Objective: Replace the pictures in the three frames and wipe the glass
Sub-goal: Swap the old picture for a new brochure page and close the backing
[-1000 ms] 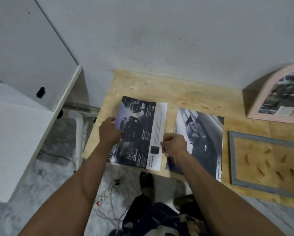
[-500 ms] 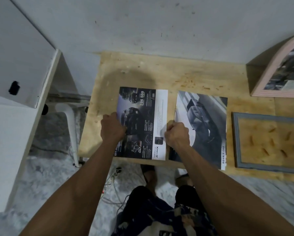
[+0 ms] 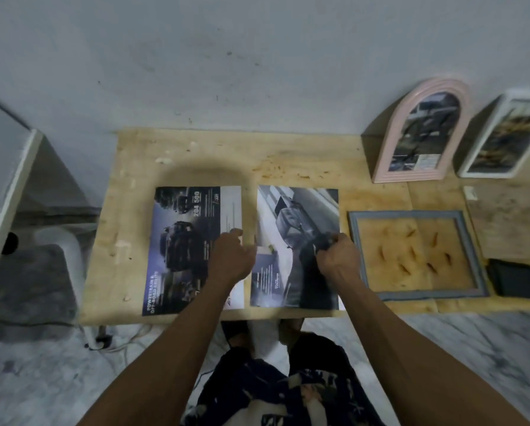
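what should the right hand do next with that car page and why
Probably lift the right car page and carry it to the empty grey frame beside it. The right hand already pinches that page, while the left hand rests on the left page.

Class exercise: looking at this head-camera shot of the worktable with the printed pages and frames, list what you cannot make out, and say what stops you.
- White frame, head view: its right side is cut off by the picture edge.
- Right page: the right hand and forearm cover its lower right.
- Left page: small print blurred; the left hand covers its right edge.
- Grey frame: glass cannot be told.
- Black object: too blurred to identify.
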A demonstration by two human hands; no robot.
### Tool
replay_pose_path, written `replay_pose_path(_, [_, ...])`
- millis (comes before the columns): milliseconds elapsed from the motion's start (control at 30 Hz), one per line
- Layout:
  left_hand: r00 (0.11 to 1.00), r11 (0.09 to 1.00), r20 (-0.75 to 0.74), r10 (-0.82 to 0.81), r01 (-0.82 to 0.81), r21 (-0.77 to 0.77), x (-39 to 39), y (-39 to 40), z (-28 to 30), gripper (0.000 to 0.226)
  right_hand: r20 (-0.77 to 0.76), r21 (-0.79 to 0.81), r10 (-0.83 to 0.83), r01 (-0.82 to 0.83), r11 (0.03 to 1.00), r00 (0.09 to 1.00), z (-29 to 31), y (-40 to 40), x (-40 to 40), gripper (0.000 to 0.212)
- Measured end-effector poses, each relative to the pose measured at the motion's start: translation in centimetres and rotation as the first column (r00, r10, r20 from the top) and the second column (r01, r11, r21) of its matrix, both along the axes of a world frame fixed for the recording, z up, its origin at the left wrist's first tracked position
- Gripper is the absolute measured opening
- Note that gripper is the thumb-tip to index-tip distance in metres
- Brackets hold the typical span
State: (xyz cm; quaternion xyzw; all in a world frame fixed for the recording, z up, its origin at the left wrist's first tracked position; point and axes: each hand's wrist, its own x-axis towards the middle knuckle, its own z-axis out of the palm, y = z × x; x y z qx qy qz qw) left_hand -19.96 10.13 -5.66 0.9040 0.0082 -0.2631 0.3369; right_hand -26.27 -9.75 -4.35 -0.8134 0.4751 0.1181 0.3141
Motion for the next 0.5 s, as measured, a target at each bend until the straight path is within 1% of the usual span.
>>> replay_pose_path(67, [0.999, 0.998, -0.031, -0.036, 0.037, 0.057, -0.6, -1.8, -0.5, 0.019, -0.042, 0.03, -0.002, 0.003, 1.0, 0.999, -0.4, -1.0, -0.2, 0.046])
replay_pose_path(100, [0.999, 0.997, -0.047, -0.022, 0.025, 0.079, -0.9, -2.5, -0.7, 0.019, -0.069, 0.049, 0.006, -0.003, 0.999, 0.998, -0.5, -1.3, -0.3, 0.047])
replay_pose_path(200, [0.997, 0.991, -0.067, 0.039, -0.03, 0.129, -1.4, -3.5, -1.3, 0.042, -0.07, 0.091, 0.026, -0.02, 0.996, 0.997, -1.1, -1.7, -0.5, 0.05])
replay_pose_path(233, [0.996, 0.99, -0.067, 0.051, -0.042, 0.132, -1.5, -3.9, -1.2, 0.045, -0.062, 0.102, 0.027, -0.021, 0.995, 0.998, -1.4, -2.0, -0.5, 0.053])
replay_pose_path(367, [0.99, 0.985, -0.063, 0.129, -0.12, 0.126, -1.5, -5.0, -1.5, 0.038, -0.018, 0.15, 0.0, 0.003, 0.989, 1.0, -2.1, -3.0, -0.7, 0.062])
replay_pose_path(433, [0.977, 0.971, -0.061, 0.204, -0.193, 0.143, -1.6, -5.5, -1.6, 0.041, 0.007, 0.154, -0.021, 0.02, 0.988, 1.0, -2.1, -3.6, -0.7, 0.059])
replay_pose_path(500, [0.96, 0.95, -0.057, 0.272, -0.259, 0.171, -1.8, -6.2, -1.7, 0.039, 0.036, 0.137, -0.022, 0.017, 0.99, 0.999, -2.3, -4.3, -0.7, 0.053])
